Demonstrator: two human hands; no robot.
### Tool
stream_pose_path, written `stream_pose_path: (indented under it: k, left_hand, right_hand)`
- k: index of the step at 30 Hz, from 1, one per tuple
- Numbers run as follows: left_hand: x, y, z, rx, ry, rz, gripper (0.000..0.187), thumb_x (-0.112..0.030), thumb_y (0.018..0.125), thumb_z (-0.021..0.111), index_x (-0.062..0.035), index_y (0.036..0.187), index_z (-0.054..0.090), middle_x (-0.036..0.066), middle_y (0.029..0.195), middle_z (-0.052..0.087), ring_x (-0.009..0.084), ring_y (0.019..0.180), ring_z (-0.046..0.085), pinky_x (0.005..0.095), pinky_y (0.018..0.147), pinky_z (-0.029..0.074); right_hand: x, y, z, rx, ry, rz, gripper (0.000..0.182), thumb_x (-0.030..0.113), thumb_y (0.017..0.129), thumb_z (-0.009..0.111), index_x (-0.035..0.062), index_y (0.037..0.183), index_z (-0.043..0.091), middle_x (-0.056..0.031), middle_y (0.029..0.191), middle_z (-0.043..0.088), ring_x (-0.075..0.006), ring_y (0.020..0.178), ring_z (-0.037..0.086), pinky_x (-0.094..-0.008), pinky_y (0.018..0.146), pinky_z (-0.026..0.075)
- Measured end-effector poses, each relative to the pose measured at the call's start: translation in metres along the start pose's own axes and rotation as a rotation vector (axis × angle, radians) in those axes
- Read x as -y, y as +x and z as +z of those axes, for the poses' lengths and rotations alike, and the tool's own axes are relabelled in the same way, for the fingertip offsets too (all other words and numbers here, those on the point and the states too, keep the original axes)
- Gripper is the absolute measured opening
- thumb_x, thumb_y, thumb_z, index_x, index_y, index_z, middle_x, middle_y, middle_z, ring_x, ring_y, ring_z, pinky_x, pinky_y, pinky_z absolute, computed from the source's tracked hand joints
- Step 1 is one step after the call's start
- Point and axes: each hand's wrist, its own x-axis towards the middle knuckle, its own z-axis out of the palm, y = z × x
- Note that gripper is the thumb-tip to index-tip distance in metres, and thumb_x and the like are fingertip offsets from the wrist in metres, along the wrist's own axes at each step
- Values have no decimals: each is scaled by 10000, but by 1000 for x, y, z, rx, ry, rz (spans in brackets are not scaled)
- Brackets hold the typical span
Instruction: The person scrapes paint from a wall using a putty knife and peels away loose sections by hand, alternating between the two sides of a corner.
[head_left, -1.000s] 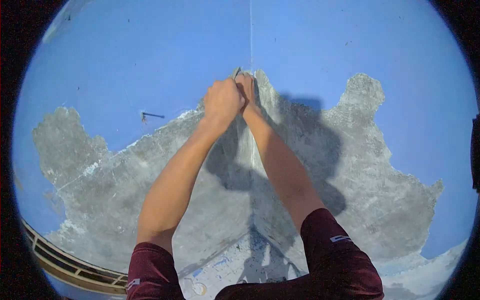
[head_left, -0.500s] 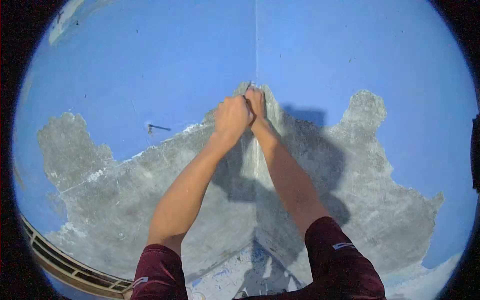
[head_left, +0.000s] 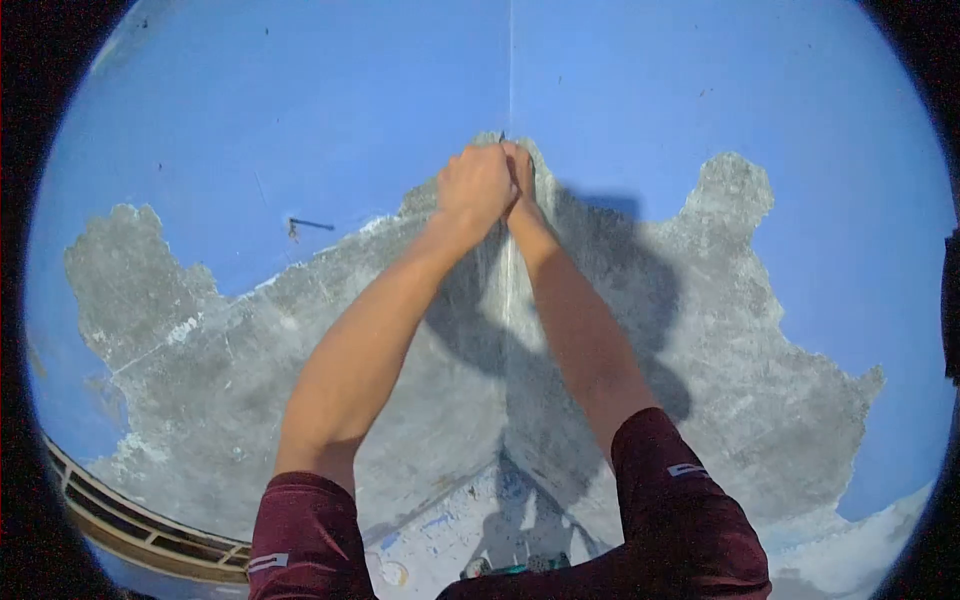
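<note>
Both hands are raised together at the corner where two blue walls meet. My left hand (head_left: 475,188) is closed, knuckles up, pressed against my right hand (head_left: 522,172), whose fingers are also curled. Between them they grip what looks like a scraper (head_left: 503,136); only its thin dark tip shows above the fingers, and the rest is hidden. The tip is at the upper edge of a bare grey patch (head_left: 350,320), where the blue paint (head_left: 380,90) begins.
A nail (head_left: 310,223) sticks out of the left wall, casting a shadow. Pale slats (head_left: 150,540) run along the lower left. Paint flakes lie on the floor (head_left: 450,545) in the corner below me. Another bare grey patch (head_left: 740,290) spreads over the right wall.
Both hands, still clasped together, have moved up a little in view. The wall also sits slightly higher in view, so the head has tilted somewhat.
</note>
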Motion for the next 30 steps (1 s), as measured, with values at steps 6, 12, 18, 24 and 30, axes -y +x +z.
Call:
stream_pose_path:
  k: [6,12,18,24,30]
  left_hand:
    - [4,7,5,40,-6,-57,239,-167,749,644,66,801,626,308,834,633,445,804,641,504,717,525]
    - [14,9,0,-13,-14,6,262,-189,770,620,71,781,645,316,802,631,462,781,639,514,694,527]
    - [40,15,7,101,-42,-34,270,-183,805,577,80,795,640,326,789,615,460,769,626,508,711,518]
    - [86,-203,35,104,-26,-89,331,-294,889,545,14,821,644,266,778,617,440,754,608,522,677,478]
    - [152,-779,100,146,113,-339,350,-323,905,529,-25,772,656,226,732,624,328,660,589,439,571,438]
  right_hand:
    - [3,20,-6,-33,36,23,314,196,830,546,-106,889,604,-310,978,580,-424,978,572,-454,846,451]
    - [-7,28,8,30,104,7,259,196,781,595,-59,778,639,-266,861,633,-392,848,635,-452,712,484]
    - [5,21,7,-9,-169,-7,122,98,692,691,-11,741,664,-218,853,659,-356,845,645,-429,689,496]
    - [15,-226,45,250,117,133,497,69,858,510,-83,1322,414,-287,1133,558,-456,1086,505,-502,918,422]
    - [-91,-722,-43,1223,-173,377,316,188,895,540,-8,1139,583,-198,1144,585,-353,1104,526,-460,985,382]
